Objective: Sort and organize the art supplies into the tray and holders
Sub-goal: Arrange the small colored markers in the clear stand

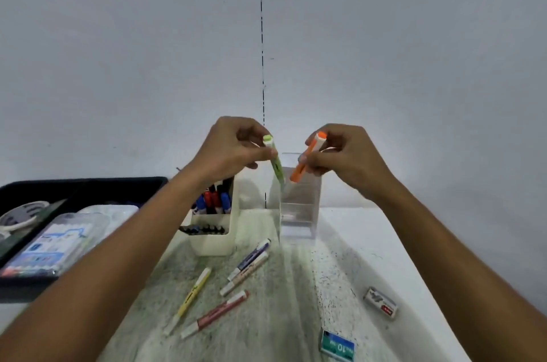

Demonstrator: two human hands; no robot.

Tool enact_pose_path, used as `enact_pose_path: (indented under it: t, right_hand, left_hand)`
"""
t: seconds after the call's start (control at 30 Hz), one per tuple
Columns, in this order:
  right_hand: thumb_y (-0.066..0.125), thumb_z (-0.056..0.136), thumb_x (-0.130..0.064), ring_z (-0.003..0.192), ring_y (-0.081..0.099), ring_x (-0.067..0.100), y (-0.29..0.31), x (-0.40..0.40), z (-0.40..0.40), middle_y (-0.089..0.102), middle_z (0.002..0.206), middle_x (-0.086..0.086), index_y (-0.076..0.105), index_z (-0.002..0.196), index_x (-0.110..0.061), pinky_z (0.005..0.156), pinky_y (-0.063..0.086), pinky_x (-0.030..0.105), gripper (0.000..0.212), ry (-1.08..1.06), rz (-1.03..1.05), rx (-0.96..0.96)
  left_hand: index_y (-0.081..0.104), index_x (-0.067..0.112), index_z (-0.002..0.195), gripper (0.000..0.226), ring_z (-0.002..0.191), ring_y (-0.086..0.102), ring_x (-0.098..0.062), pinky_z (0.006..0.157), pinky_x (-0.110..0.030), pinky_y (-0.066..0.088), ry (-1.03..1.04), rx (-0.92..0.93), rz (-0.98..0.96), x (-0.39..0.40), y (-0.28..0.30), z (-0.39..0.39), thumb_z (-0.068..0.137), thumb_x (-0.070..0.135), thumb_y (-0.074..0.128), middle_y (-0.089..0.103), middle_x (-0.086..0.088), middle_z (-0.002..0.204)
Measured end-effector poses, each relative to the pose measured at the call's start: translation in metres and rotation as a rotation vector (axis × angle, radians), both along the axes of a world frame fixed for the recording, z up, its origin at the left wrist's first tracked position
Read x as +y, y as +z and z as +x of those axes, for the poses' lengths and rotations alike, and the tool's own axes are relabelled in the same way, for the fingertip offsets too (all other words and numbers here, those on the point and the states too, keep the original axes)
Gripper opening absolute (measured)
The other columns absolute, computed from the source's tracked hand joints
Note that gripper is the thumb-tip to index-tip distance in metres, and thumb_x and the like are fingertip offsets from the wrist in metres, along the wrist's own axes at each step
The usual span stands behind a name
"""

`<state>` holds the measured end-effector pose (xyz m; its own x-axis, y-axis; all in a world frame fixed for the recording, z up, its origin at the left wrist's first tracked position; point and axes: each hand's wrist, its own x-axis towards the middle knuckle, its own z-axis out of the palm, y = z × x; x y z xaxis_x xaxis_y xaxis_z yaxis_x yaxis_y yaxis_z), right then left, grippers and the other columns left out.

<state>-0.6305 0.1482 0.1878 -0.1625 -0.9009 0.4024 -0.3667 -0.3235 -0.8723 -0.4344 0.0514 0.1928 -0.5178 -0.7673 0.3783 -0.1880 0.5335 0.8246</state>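
At the far left a black tray (88, 184) sits on the table edge with a clear packet of coloured supplies (50, 246) and a coiled grey-and-white item (22, 213) already in its compartments. Next comes a cream holder (213, 240), standing upright and crowded with blue and red markers (213, 198) at the back and a row of dark clips in its front pocket. The left hand (231, 151) pinches a green highlighter (273, 158) near its cap, fingers curled round the barrel, with the lower end tilted down toward the open top of a clear acrylic holder (299, 207) that stands just beside the cream one. The right hand (343, 154) pinches an orange highlighter (306, 158) the same way, angled toward the same opening. To do this step well, each pen probably wants its lower end brought inside the clear rim before the fingers let go, one at a time so the two barrels do not knock together, and the light holder may tip if a pen strikes its wall. On the speckled mat below, a yellow highlighter (189, 299), two white markers (247, 265) and a pink highlighter (216, 314) lie loose, waiting. Further right lie a small eraser (380, 302) and a green staple box (337, 345).
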Motion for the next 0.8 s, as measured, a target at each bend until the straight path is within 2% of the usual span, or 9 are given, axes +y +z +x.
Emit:
enact_pose_path:
  t: [0.13, 0.3, 0.33, 0.43, 0.47, 0.57, 0.67, 0.73, 0.8]
  right_hand:
    - [0.07, 0.078, 0.005, 0.065, 0.07, 0.021, 0.026, -0.016, -0.006, 0.07, 0.075, 0.01, 0.07, 0.087, -0.005, 0.066, 0.059, 0.031, 0.013, -0.12, -0.109, 0.172]
    - [0.074, 0.079, -0.006, 0.068, 0.064, 0.0, 0.01, -0.038, -0.009, 0.07, 0.08, -0.001, 0.073, 0.089, -0.009, 0.062, 0.051, 0.012, 0.011, -0.249, -0.108, 0.392]
    - [0.075, 0.078, -0.008, 0.069, 0.063, 0.0, 0.004, -0.042, -0.009, 0.071, 0.083, 0.001, 0.074, 0.089, -0.01, 0.063, 0.052, 0.014, 0.011, -0.256, -0.08, 0.421]
    - [0.076, 0.075, -0.012, 0.079, 0.063, 0.013, -0.014, -0.052, -0.012, 0.073, 0.089, 0.003, 0.075, 0.088, -0.012, 0.075, 0.055, 0.035, 0.012, -0.268, 0.008, 0.493]
    - [0.076, 0.074, -0.014, 0.083, 0.062, 0.015, -0.019, -0.055, -0.012, 0.073, 0.09, 0.001, 0.076, 0.086, -0.014, 0.079, 0.053, 0.038, 0.012, -0.276, 0.034, 0.509]
    - [0.077, 0.076, -0.026, 0.104, 0.058, 0.02, -0.03, -0.063, -0.01, 0.071, 0.101, -0.004, 0.076, 0.089, -0.021, 0.087, 0.044, 0.039, 0.014, -0.332, 0.076, 0.555]
    - [0.077, 0.077, -0.036, 0.128, 0.039, 0.024, -0.03, -0.065, -0.008, 0.059, 0.126, -0.003, 0.069, 0.113, -0.024, 0.089, 0.028, 0.036, 0.039, -0.356, 0.232, 0.663]
    - [0.08, 0.074, -0.037, 0.135, 0.03, 0.023, -0.027, -0.059, -0.007, 0.047, 0.14, 0.001, 0.061, 0.126, -0.026, 0.097, 0.027, 0.04, 0.056, -0.35, 0.3, 0.701]
    - [0.079, 0.075, -0.032, 0.131, 0.033, 0.022, -0.025, -0.05, -0.004, 0.049, 0.136, 0.002, 0.062, 0.125, -0.025, 0.098, 0.031, 0.038, 0.053, -0.358, 0.18, 0.647]
  left_hand:
    - [0.071, 0.009, 0.081, 0.016, 0.062, 0.066, -0.007, 0.055, -0.021, 0.052, 0.06, 0.026, -0.209, -0.016, 0.02, -0.019, 0.07, 0.004, 0.081, 0.07, 0.0, 0.071]
    - [0.071, 0.016, 0.082, 0.017, 0.066, 0.066, -0.002, 0.065, -0.014, 0.051, 0.109, -0.076, -0.317, -0.033, -0.002, -0.04, 0.07, 0.011, 0.083, 0.07, 0.008, 0.075]
    - [0.072, 0.016, 0.083, 0.017, 0.067, 0.066, -0.002, 0.066, -0.015, 0.051, 0.11, -0.096, -0.322, -0.035, -0.009, -0.042, 0.07, 0.012, 0.083, 0.07, 0.008, 0.075]
    - [0.072, 0.017, 0.084, 0.016, 0.071, 0.066, -0.004, 0.07, -0.025, 0.055, 0.104, -0.162, -0.314, -0.041, -0.028, -0.048, 0.072, 0.014, 0.082, 0.07, 0.008, 0.078]
    - [0.073, 0.02, 0.083, 0.014, 0.071, 0.066, -0.004, 0.071, -0.03, 0.056, 0.105, -0.187, -0.307, -0.043, -0.033, -0.049, 0.072, 0.017, 0.082, 0.07, 0.01, 0.078]
    - [0.075, 0.022, 0.088, 0.014, 0.073, 0.066, -0.004, 0.075, -0.033, 0.056, 0.093, -0.233, -0.272, -0.046, -0.042, -0.051, 0.074, 0.022, 0.08, 0.071, 0.013, 0.082]
    - [0.072, 0.019, 0.105, 0.031, 0.075, 0.066, -0.006, 0.079, -0.031, 0.055, 0.084, -0.286, -0.244, -0.042, -0.043, -0.053, 0.076, 0.023, 0.08, 0.071, 0.006, 0.099]
    - [0.068, 0.02, 0.112, 0.039, 0.075, 0.066, -0.007, 0.079, -0.031, 0.055, 0.099, -0.297, -0.256, -0.036, -0.044, -0.049, 0.075, 0.024, 0.08, 0.069, 0.006, 0.101]
    - [0.068, 0.021, 0.108, 0.034, 0.072, 0.065, -0.006, 0.076, -0.031, 0.054, 0.128, -0.264, -0.297, -0.025, -0.045, -0.041, 0.076, 0.023, 0.078, 0.067, 0.01, 0.094]
